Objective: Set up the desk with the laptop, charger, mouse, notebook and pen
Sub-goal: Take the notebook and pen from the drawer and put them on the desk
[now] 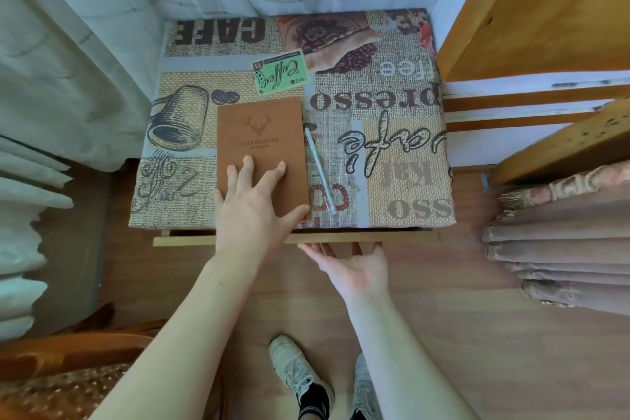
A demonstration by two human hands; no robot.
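on the notebook (260,150) left hand (254,208) lies flat, grip spread; right hand (354,266) open.

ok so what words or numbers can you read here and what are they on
"KEEP ON GOING": notebook cover, under a deer head; the smaller line below is too blurred.
"CAFE": tablecloth, far left corner, upside down.
"Coffee" and "1865": green stamp print on the cloth.
"Cafe" in bread letters, cut-off "presso" and "free": cloth, right side.
Pen: nothing readable.

The left hand (254,206) lies flat, palm down, with its fingers (249,167) spread wide. The right hand (353,266) is lower, palm up and open. Both bare arms reach forward.
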